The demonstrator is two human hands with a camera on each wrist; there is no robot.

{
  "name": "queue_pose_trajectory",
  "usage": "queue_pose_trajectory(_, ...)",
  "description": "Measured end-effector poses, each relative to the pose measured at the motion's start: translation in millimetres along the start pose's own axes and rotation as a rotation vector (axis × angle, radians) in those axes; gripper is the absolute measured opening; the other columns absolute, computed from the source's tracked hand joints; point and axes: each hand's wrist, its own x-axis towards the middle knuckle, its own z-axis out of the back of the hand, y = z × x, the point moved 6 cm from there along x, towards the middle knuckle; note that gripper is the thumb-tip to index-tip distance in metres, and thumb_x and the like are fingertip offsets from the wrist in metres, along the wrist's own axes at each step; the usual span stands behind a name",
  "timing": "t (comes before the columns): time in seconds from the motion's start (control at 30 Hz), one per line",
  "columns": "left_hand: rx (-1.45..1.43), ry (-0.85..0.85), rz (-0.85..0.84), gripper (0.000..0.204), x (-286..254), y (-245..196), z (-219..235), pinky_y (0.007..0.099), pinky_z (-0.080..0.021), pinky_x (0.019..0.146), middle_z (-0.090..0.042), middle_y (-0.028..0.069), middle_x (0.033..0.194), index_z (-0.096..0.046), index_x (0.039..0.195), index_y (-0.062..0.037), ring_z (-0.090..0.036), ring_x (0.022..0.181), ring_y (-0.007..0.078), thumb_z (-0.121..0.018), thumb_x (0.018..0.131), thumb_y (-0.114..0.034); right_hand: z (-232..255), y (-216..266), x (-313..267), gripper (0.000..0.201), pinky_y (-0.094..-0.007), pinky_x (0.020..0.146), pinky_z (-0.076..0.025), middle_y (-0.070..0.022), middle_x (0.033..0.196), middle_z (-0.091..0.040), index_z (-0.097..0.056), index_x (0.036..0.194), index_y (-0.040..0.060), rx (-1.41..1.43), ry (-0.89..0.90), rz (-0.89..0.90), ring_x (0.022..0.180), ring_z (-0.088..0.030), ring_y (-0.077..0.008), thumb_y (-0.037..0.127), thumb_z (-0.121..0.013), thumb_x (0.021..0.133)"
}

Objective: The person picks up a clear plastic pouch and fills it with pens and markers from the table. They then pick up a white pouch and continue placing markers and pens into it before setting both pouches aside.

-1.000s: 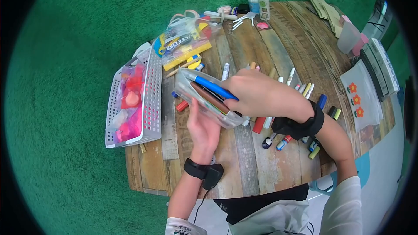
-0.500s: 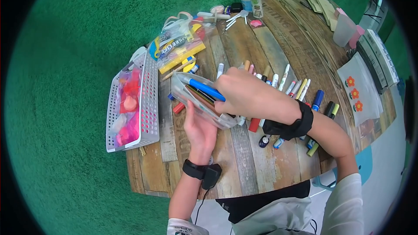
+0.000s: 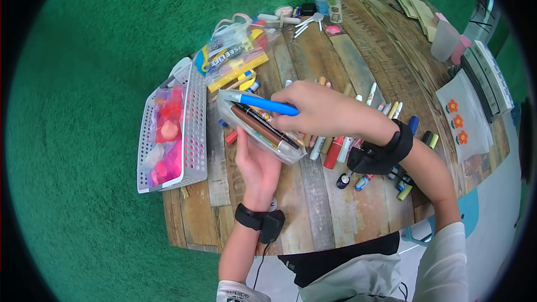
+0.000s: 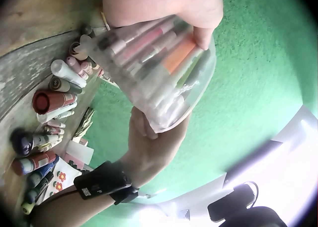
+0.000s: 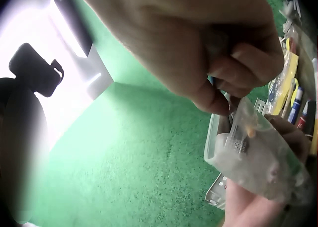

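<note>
In the head view my left hand (image 3: 258,165) holds a translucent pencil case (image 3: 291,155) from below, its thumb along the near side. The case is tilted, with its mouth facing up, and several pens and a brown pencil-like stick (image 3: 254,124) show inside. My right hand (image 3: 327,111) pinches a blue pen (image 3: 263,103) over the mouth, its pale tip pointing left. From the left wrist view, pink and orange pens (image 4: 181,55) show through the case wall. The right wrist view has my right fingers (image 5: 238,70) curled right at the case's rim; the pen is mostly hidden there.
Several loose markers (image 3: 334,154) lie on the wooden table (image 3: 291,212) under and beyond my right forearm. A white basket (image 3: 194,128) of pink and red items stands at left, near a clear packet (image 3: 235,59). A flower-printed pouch (image 3: 461,117) lies at right.
My right hand has lifted the blue pen from between the other pens to above the case's mouth, so its pale tip now shows. My left hand keeps holding the case.
</note>
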Motion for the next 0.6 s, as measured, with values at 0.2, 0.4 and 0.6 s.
queue_pose_trajectory(0.2, 0.004, -0.003, -0.007, 0.051, -2.0, 3.4, 7.9, 0.0458, -0.034, 0.11, -0.047, 0.0068, 0.14, -0.039, 0.143, -0.0121, -0.046, 0.129, 0.0248, -0.046, 0.101, -0.04, 5.6, 7.2, -3.1, 0.014, -0.0403, 0.06, -0.049, -0.0189, 0.066, -0.06, -0.061, 0.084, -0.0022, -0.337, -0.238, 0.191, 0.062, -0.063, -0.0327, 0.011, -0.062, 0.081)
queue_pose_trajectory(0.4, -0.058, 0.017, -0.004, 0.048, -1.1, 3.6, 9.0, 0.0445, -0.039, 0.106, -0.052, 0.004, 0.135, -0.042, 0.141, -0.015, -0.051, 0.122, 0.0231, -0.048, 0.1, -0.04, 9.0, 18.1, -4.3, 0.015, -0.0432, 0.063, -0.048, -0.021, 0.072, -0.063, -0.062, 0.084, -0.0016, -0.192, -0.147, 0.145, 0.069, -0.063, -0.0387, 0.012, -0.067, 0.079)
queue_pose_trajectory(0.6, 0.006, 0.013, -0.025, 0.048, -0.1, 2.5, 4.0, 0.0439, -0.037, 0.107, -0.051, 0.0068, 0.136, -0.042, 0.14, -0.0121, -0.049, 0.124, 0.0231, -0.046, 0.101, -0.039, -2.4, 10.9, -6.9, 0.016, -0.0458, 0.066, -0.049, -0.0207, 0.073, -0.065, -0.065, 0.085, -0.0022, -0.35, -0.12, 0.121, 0.07, -0.064, -0.0384, 0.013, -0.067, 0.079)
